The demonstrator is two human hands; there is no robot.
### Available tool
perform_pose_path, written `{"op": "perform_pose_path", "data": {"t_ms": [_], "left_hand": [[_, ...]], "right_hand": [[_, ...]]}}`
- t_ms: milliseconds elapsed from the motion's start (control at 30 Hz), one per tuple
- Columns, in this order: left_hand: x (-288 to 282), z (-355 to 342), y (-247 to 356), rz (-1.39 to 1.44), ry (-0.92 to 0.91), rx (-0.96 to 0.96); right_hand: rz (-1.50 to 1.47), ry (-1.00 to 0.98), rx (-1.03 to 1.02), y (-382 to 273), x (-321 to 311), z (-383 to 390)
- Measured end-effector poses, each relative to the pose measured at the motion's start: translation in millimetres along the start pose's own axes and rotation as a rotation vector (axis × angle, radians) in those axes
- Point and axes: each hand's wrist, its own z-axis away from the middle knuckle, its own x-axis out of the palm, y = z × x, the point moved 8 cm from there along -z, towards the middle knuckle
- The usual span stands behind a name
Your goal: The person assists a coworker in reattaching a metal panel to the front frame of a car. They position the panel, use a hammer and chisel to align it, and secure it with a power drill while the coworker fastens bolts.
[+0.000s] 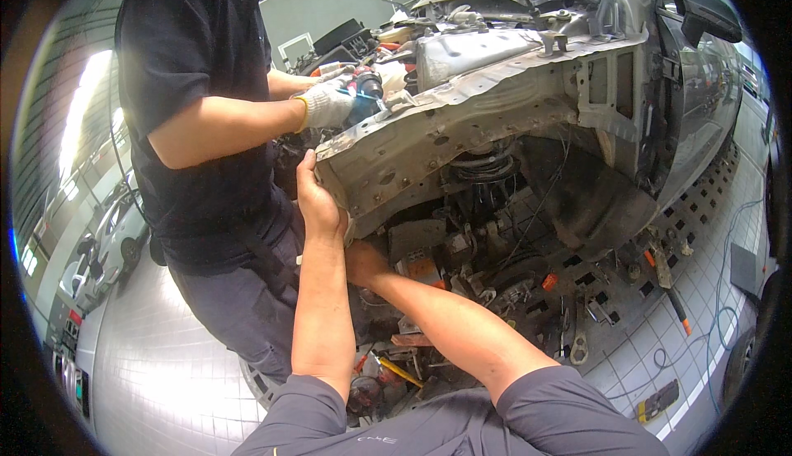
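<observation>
At the front end of a bare, crumpled inner fender panel (429, 138), my left hand (320, 204) presses against the metal edge. Its thumb points up along that edge, and its other fingers are mostly hidden around it. Lower down, my right hand (365, 264) reaches in beneath the same front end, its fingers out of sight. Above my hands, a co-worker's gloved hand (330, 103) holds a dark, drill-like power tool (368, 86) at the panel's top edge. A coil spring (483, 166) shows in the open wheel well.
The co-worker (198, 126) stands close on my left. Right of the wheel well are the car's door (701, 118) and mirror (708, 9). Loose parts and tools, including a long orange-tipped tool (678, 307), lie on the floor. A blue hose (716, 332) crosses the tiles.
</observation>
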Motion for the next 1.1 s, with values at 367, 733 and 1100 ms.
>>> {"op": "perform_pose_path", "data": {"t_ms": [367,733,1100], "left_hand": [[-3.4,-3.9,-0.5,-0.005,0.019,0.045],[10.2,6.2,4.7,-0.036,0.03,0.021],[4.7,3.1,2.8,-0.053,0.03,0.022]], "right_hand": [[0.0,0.049,0.018,0.1,-5.2,2.9],[0.049,0.022,-0.002,-2.4,-5.6,5.0],[0.068,-0.052,0.031,-3.2,-2.6,5.1]]}}
